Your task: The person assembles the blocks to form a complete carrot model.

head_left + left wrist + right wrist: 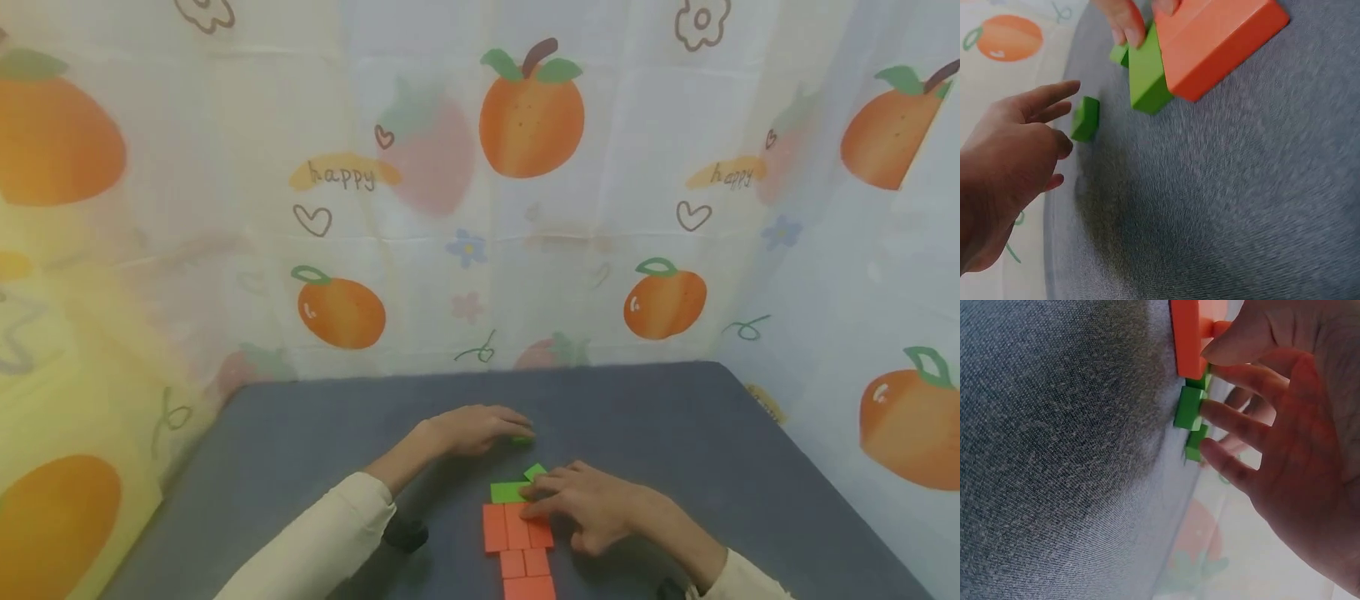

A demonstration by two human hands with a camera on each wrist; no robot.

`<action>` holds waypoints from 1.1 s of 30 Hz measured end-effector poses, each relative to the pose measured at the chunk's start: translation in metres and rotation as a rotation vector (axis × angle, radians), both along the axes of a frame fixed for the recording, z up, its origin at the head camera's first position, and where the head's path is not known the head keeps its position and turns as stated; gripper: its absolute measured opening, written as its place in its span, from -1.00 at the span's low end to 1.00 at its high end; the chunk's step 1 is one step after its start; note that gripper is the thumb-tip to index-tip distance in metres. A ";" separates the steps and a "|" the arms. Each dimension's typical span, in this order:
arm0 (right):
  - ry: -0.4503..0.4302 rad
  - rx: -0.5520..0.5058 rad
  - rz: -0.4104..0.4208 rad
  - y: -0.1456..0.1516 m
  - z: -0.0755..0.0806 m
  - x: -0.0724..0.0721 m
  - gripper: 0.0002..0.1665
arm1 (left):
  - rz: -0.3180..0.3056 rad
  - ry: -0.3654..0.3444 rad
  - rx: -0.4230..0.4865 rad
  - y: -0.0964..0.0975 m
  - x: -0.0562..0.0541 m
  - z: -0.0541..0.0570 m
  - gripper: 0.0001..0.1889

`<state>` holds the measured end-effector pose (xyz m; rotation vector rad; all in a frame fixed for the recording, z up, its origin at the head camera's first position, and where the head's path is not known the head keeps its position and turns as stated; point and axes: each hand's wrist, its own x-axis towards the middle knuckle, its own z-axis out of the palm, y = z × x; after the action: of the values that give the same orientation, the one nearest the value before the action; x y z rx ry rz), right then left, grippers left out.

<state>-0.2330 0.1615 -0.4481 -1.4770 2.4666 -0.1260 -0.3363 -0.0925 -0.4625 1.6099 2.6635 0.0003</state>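
Flat orange blocks (516,527) lie in a column of touching rows on the dark cloth, with a green rectangular block (509,492) along the far end. Beyond that sits a small green block (536,472), turned at an angle. My right hand (603,508) rests with spread fingers on the right side of the orange and green blocks. Farther back, my left hand (468,430) reaches over a separate green block (519,439). In the left wrist view its fingers are extended around that green block (1086,119), with a gap showing between.
A dark grey cloth-covered table (637,417) lies under everything. Behind it and at both sides hangs a pale curtain (420,275) printed with fruit. The table's far edge runs beyond the left hand.
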 end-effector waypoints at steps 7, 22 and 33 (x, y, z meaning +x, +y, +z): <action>-0.006 0.007 0.009 -0.004 0.004 -0.001 -0.10 | 0.102 0.010 -0.061 -0.003 -0.007 0.004 -0.52; -0.040 0.009 -0.041 -0.002 0.001 0.002 -0.09 | 0.127 0.094 0.016 -0.020 0.006 -0.005 -0.63; -0.072 0.006 -0.047 0.000 -0.002 -0.002 -0.14 | -0.040 -0.020 0.136 -0.048 0.042 -0.010 -0.63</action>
<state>-0.2355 0.1613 -0.4497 -1.3877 2.4431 -0.1773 -0.2945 -0.1408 -0.4721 1.6907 2.6688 0.1998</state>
